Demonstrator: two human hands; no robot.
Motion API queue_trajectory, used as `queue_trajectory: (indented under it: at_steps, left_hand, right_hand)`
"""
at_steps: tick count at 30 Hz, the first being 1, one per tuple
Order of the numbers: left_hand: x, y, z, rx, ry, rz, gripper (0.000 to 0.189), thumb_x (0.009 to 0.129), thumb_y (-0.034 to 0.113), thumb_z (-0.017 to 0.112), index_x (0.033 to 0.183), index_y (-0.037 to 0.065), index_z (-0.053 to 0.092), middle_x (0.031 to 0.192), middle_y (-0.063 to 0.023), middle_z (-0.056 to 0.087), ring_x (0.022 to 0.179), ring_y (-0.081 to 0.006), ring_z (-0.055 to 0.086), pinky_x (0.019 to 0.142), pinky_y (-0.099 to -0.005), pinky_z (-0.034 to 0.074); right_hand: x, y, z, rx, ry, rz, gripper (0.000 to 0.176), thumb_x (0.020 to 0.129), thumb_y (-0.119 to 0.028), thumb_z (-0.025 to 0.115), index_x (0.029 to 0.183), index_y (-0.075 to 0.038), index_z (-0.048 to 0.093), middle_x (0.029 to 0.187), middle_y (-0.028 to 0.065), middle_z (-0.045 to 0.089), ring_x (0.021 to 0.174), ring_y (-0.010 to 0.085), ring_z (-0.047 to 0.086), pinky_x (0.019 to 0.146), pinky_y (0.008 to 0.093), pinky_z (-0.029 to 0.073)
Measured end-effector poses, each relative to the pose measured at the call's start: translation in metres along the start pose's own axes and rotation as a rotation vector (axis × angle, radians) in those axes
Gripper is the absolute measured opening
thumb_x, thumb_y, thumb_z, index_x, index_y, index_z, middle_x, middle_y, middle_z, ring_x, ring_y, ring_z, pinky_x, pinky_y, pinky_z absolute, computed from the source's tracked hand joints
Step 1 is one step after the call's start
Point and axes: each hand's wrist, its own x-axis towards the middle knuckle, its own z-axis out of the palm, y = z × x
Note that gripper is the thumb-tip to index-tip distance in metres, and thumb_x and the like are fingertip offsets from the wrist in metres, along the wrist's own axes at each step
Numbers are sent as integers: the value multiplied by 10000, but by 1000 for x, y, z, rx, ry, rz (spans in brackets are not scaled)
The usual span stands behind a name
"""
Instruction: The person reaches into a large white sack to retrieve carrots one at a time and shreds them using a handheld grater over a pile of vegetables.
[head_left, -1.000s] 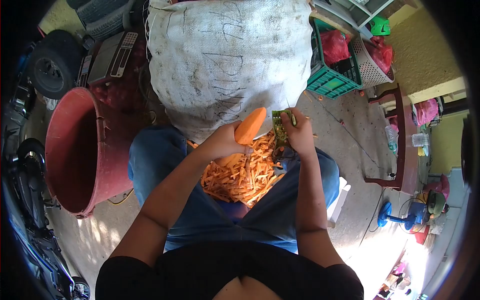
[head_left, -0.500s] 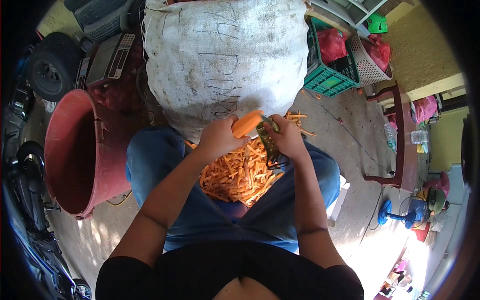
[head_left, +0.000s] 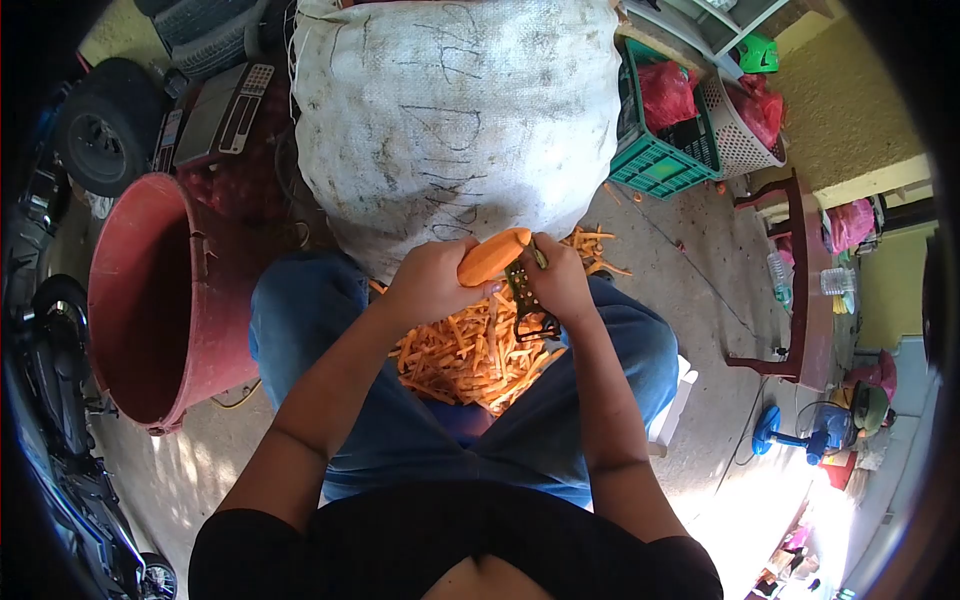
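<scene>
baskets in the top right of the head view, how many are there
2. A green crate stands just right of the big white sack, and a pale woven basket sits against the crate's right side. The sack may hide others.

The carrot [head_left: 492, 257] is orange, the peelings [head_left: 470, 355] the same orange — the jeans [head_left: 300, 325] blue. The sack [head_left: 455, 110] is dirty white with black scrawled marks; the tub [head_left: 140, 300] red, the crate [head_left: 655, 165] green.

Carrot [head_left: 492, 257] base inside left hand [head_left: 430, 280]
</scene>
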Motion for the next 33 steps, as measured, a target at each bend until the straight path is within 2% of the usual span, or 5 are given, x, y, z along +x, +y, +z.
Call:
queue_trajectory:
  at_steps: [3, 7, 14, 19, 33]
  left_hand:
    - [-10, 12, 6, 364, -29, 618, 380, 621, 296, 666, 844, 21, 531, 720, -95, 569, 659, -274, 554, 582, -334, 425]
    - [-16, 20, 11, -457, -140, 123, 193, 642, 140, 673, 743, 59, 531, 711, -24, 552, 712, -127, 550, 643, -263, 424]
    - [-9, 3, 22, -1187, -20, 167, 304, 694, 84, 615, 942, 34, 447, 894, -84, 497, 864, -165, 487, 765, -310, 404]
    - [-5, -9, 15, -1112, 110, 186, 385, 714, 109, 596, 1045, 32, 414, 959, -95, 472, 904, -171, 467, 783, -321, 395]
    - [-3, -35, -38, -549, -120, -209, 353, 659, 108, 666, 950, -4, 501, 836, -72, 563, 751, -156, 561, 641, -222, 447]
  right_hand:
    - [6, 21, 7, -119, -19, 225, 128, 722, -108, 512, 735, 18, 494, 618, 220, 519, 638, 385, 519, 554, 412, 405]
    - [9, 11, 2, 202, -139, 235, 216, 765, -190, 507, 760, 26, 526, 649, 207, 545, 629, 358, 538, 557, 373, 414]
    - [-16, 26, 81, 674, -362, -117, 244, 751, -200, 546, 916, -20, 554, 827, 131, 587, 792, 225, 567, 677, 303, 432]
    - [-9, 7, 85, 1754, -430, 614, 249, 789, -136, 514, 1006, -15, 523, 904, 68, 577, 848, 171, 559, 750, 271, 447]
    - [11, 16, 14, 1071, -56, 434, 147, 770, -113, 515, 810, 24, 553, 657, 45, 554, 551, 106, 526, 477, 221, 417]
